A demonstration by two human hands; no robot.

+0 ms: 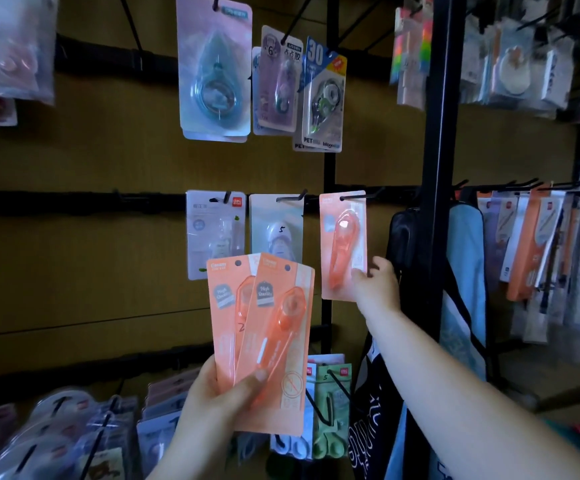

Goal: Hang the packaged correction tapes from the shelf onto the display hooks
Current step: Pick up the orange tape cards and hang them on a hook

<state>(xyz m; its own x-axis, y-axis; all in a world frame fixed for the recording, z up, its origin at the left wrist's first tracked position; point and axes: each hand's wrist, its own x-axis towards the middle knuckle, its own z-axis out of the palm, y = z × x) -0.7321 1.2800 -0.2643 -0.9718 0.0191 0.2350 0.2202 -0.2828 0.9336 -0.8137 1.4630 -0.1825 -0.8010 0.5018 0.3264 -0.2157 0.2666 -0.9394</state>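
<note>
Now | left hand [212,396] grips 2 "High Quality" packs [267,341] | right hand [373,282] pinches hooked orange pack [342,244]

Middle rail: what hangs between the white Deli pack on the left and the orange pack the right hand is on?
In the head view, one pale pack marked "5" hangs on its own hook between the white Deli pack and the hung orange pack, which the right hand touches.

A black upright post [442,168] divides the frame right of centre. Beside it, at lower right, a black bag [406,244] and a light blue bag [465,244] hang side by side. Packaged pens [538,244] crowd the rail at far right, with bright sticky notes [411,46] hanging at upper right.
</note>
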